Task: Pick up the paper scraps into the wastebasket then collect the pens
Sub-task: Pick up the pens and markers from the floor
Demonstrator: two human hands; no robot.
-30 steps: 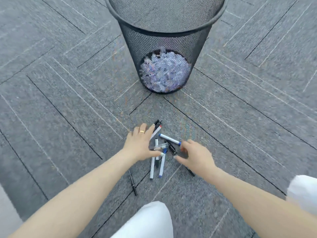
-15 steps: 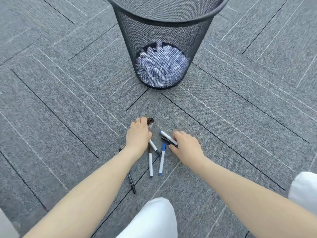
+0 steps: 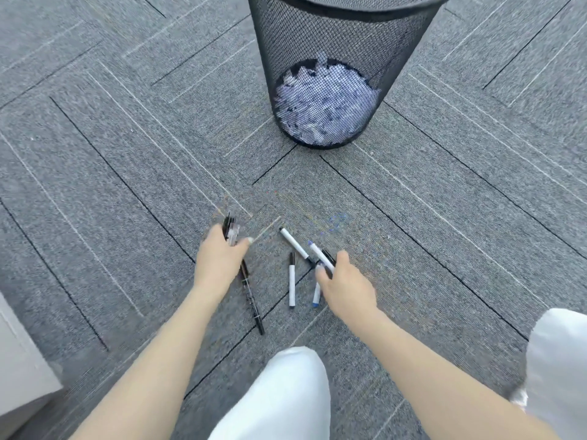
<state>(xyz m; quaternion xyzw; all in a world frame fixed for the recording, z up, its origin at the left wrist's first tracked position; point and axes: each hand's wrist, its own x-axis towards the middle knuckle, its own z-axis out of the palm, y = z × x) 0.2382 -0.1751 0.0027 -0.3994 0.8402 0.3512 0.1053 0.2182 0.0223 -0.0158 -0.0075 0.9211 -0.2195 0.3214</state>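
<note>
Gathering, head view: left hand (image 3: 219,260) clutches a pen bundle (image 3: 230,230); right hand (image 3: 344,285) pinches two pens (image 3: 322,257).
Floor pens: three markers (image 3: 292,282) and a black pen (image 3: 252,301) lie between the hands.
Risk: full fists may drop pens.
Scraps (image 3: 325,104): in wastebasket (image 3: 333,36).

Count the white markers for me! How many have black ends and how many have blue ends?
White markers with black ends: 2, one slanted and one straight, both on the carpet.
White markers with blue ends: 2, one on the carpet and one gripped by the right hand.
Total: 4 white markers.
</note>
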